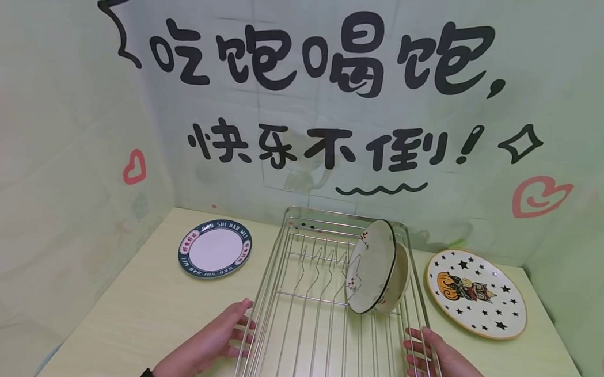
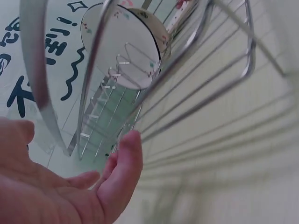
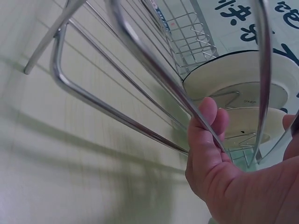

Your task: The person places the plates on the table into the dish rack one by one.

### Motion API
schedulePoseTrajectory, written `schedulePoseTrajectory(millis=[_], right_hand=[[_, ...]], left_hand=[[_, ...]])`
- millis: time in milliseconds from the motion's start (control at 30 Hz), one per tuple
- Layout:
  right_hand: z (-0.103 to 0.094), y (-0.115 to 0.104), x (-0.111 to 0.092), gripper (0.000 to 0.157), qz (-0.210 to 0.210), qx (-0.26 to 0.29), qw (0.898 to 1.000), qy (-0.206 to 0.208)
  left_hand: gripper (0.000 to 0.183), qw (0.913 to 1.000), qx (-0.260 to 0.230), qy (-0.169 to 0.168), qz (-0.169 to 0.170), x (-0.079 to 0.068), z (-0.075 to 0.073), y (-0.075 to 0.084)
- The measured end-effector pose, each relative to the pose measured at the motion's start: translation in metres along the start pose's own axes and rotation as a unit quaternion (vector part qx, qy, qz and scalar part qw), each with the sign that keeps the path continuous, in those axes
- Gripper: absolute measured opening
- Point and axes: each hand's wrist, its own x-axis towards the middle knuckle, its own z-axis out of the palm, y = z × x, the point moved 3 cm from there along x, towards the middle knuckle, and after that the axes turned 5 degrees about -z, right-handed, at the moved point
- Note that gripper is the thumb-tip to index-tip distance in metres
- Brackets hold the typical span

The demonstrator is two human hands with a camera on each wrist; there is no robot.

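A silver wire dish rack stands between my two hands. Two bowls, a white one with a dark rim and small red flowers and a cream one behind it, lean on edge in its right rear part. At the rack's left side is my left hand, its relaxed fingers close to the side wires. Along the opposite side, my right hand reaches with loosely bent fingers among the wires. The right wrist view shows its fingertips right at a side rod.
A small plate with a blue lettered rim lies on the table left of the rack. An oval plate with black stars and a pumpkin picture lies at the right. A printed sheet stands behind.
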Motion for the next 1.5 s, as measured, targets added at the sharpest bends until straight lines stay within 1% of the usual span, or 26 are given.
schedulePoseTrajectory(millis=[100,167,267,333,400,500,633,700,800,967,1033,1100,1167,1267,1333,1367,1400,1433,1500], right_hand=[[0.000,0.000,0.000,0.071,-0.002,0.003,1.000,-0.004],[-0.001,0.001,-0.001,0.071,-0.002,0.006,1.000,-0.006],[-0.001,0.001,0.000,0.073,-0.001,0.010,1.000,-0.009],[-0.001,0.001,0.000,0.074,-0.001,0.012,1.000,-0.009],[-0.001,0.001,0.000,0.073,-0.003,0.015,1.000,-0.010],[0.000,0.001,0.000,0.073,-0.006,0.018,1.000,-0.015],[0.000,0.001,0.000,0.073,-0.008,0.017,1.000,-0.018],[-0.001,0.001,-0.001,0.074,-0.009,0.015,1.000,-0.012],[-0.001,0.001,-0.001,0.073,-0.008,0.014,1.000,-0.001],[0.000,0.002,0.000,0.071,-0.010,0.012,1.000,0.007],[0.000,0.002,0.000,0.072,-0.010,0.011,1.000,0.007],[0.001,0.002,0.000,0.073,-0.009,0.010,1.000,0.006],[0.000,0.002,0.000,0.073,-0.008,0.011,1.000,0.004],[0.000,0.001,0.000,0.073,-0.009,0.011,1.000,0.001],[0.000,0.002,0.000,0.074,-0.009,0.011,1.000,0.001],[0.000,0.002,0.000,0.075,-0.010,0.010,1.000,0.001],[0.000,0.002,0.000,0.076,-0.010,0.009,1.000,0.001],[0.000,0.002,0.000,0.076,-0.010,0.010,1.000,0.001],[0.001,0.003,0.000,0.076,-0.009,0.011,1.000,0.002]], left_hand=[[0.076,0.9982,0.033,0.049,-0.003,0.005,-0.012,0.004],[0.071,0.9954,0.050,0.081,-0.009,0.010,-0.020,0.005],[0.063,0.9883,0.086,0.125,-0.009,0.018,-0.034,0.008],[0.058,0.9816,0.121,0.148,0.001,0.024,-0.044,0.012],[0.053,0.9740,0.158,0.162,0.013,0.029,-0.055,0.016],[0.049,0.9674,0.185,0.173,0.016,0.036,-0.074,0.024],[0.052,0.9629,0.186,0.196,-0.008,0.048,-0.100,0.034],[0.054,0.9574,0.193,0.214,-0.015,0.054,-0.112,0.040],[0.054,0.9489,0.200,0.243,-0.025,0.063,-0.124,0.047],[0.052,0.9361,0.220,0.273,-0.028,0.075,-0.137,0.050],[0.051,0.9306,0.229,0.285,-0.022,0.078,-0.141,0.048],[0.051,0.9229,0.242,0.299,-0.013,0.080,-0.145,0.047],[0.051,0.9113,0.261,0.318,-0.009,0.081,-0.149,0.046],[0.054,0.8879,0.305,0.345,-0.006,0.081,-0.154,0.045],[0.055,0.8747,0.330,0.355,-0.008,0.081,-0.157,0.042],[0.055,0.8703,0.339,0.358,-0.011,0.081,-0.159,0.041],[0.055,0.8679,0.344,0.358,-0.015,0.082,-0.160,0.039],[0.055,0.8679,0.344,0.358,-0.020,0.082,-0.161,0.036],[0.054,0.8716,0.334,0.357,-0.033,0.084,-0.162,0.032]])
